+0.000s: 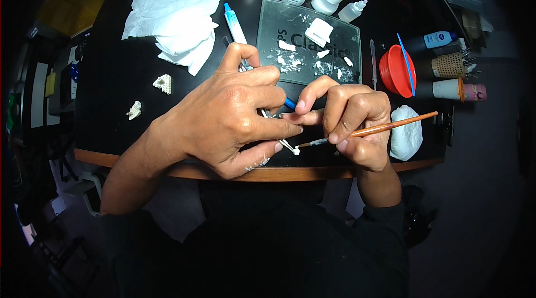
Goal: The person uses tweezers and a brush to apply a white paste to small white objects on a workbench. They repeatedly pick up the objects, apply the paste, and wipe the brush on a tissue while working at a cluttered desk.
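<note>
The left hand (234,111) grips tweezers (286,145), small white piece (296,152) at the tips, while the right hand (358,116) pinches a brush (391,125)!

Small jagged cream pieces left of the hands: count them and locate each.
2: one piece in front of the white tissue, the other piece farther left and closer. The left hand could hide more.
</note>
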A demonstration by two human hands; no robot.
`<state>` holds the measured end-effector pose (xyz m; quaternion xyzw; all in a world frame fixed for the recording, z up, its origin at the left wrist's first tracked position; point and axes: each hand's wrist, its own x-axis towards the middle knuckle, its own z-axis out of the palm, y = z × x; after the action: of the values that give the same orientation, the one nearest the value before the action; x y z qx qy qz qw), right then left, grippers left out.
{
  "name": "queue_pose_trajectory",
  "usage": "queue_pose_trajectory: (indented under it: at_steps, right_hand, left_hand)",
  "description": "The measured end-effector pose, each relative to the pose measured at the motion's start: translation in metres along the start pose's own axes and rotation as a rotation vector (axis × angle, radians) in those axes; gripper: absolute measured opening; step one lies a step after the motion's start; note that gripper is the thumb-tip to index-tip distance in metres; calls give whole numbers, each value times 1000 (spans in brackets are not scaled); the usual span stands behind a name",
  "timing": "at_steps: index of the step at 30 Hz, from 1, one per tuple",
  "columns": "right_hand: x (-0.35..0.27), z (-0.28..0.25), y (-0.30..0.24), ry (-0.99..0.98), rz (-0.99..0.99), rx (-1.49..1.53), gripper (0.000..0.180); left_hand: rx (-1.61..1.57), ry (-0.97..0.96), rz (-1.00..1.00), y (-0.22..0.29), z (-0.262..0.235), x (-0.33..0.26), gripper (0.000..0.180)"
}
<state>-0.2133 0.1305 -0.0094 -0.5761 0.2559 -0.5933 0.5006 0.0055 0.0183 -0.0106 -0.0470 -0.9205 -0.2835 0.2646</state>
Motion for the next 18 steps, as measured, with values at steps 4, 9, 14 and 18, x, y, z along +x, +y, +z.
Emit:
queue_pose_trajectory:
  at_steps: [4,9,14,18]
  right_hand:
    - [-4,1,-1,95,12,127,8]
    - [-10,-10,1,210,-129,131,11]
    - [-11,-11,0,285,-192,-12,12]
    - [-9,-8,-2,295,-199,-62,11]
  left_hand:
    - [46,26,-13,1,1,2,36]
    - [76,92,-29,3,5,3,44]
    - [90,120,-28,4,2,5,48]
    - [60,115,-27,3,-3,8,49]
